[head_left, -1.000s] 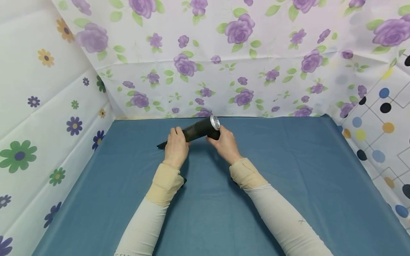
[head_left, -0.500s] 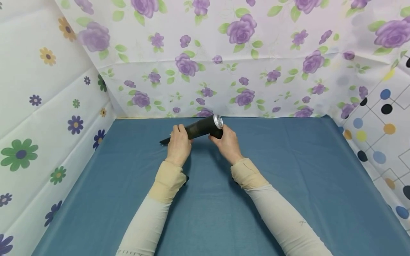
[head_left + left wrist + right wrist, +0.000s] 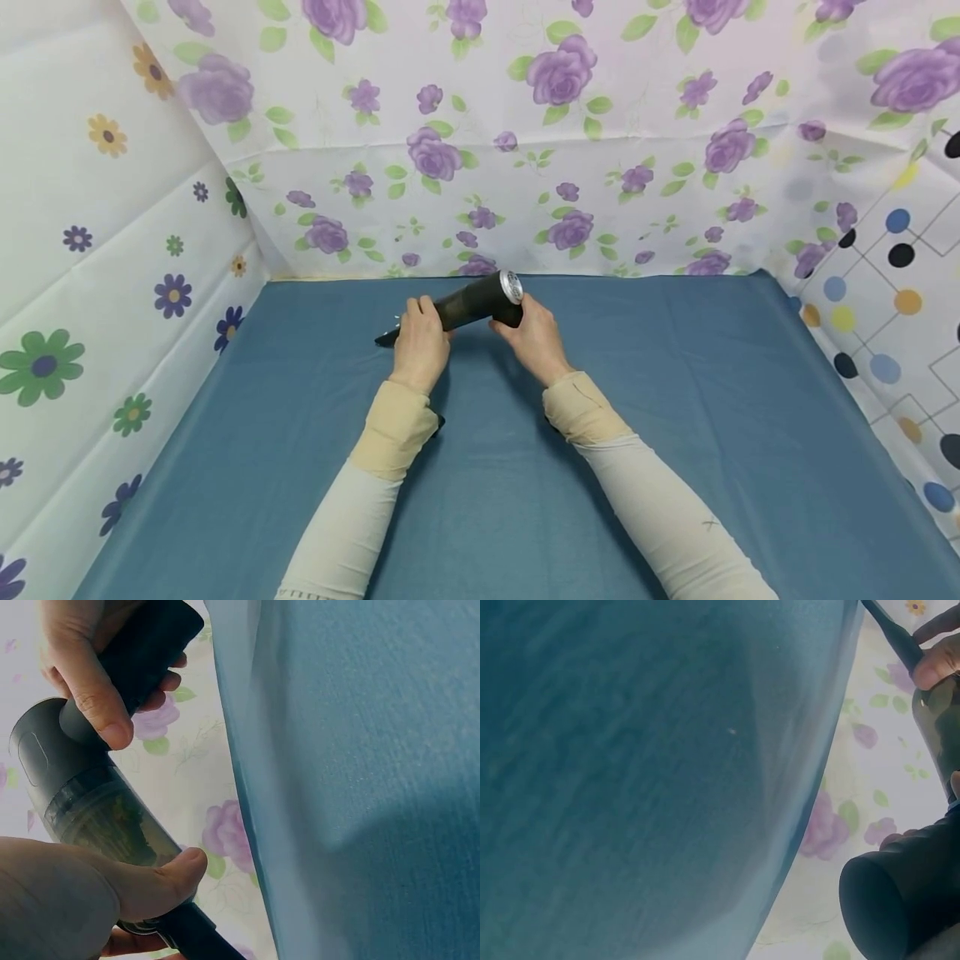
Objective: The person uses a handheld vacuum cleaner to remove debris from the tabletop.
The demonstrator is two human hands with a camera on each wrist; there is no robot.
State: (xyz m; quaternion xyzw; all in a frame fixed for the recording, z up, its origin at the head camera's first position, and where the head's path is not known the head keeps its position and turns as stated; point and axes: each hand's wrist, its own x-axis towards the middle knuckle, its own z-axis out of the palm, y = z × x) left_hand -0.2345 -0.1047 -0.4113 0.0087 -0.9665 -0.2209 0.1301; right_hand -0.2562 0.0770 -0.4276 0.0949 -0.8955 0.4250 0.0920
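Observation:
A black handheld vacuum cleaner [image 3: 474,303] with a silver end cap is held slanting above the blue cloth, nozzle end lower at the left. My left hand [image 3: 421,350] grips it near the nozzle [image 3: 387,337]; in the left wrist view, the thumb lies across the clear dust cup [image 3: 120,825]. Around the short handle [image 3: 142,664] curl the fingers of my right hand [image 3: 538,340], its thumb pointing toward the body. The handle's round end [image 3: 874,907] faces the right wrist camera. Part of the nozzle is hidden behind the left hand in the head view.
A blue cloth [image 3: 600,500] covers the table. White sheeting with purple roses [image 3: 562,71] hangs along the back edge. Flowered sheeting [image 3: 45,208] stands on the left, and dotted sheeting [image 3: 900,333] on the right.
Over the last second both hands and the vacuum cleaner have shifted slightly to the right. The grip looks the same, and since half a second ago they have hardly moved.

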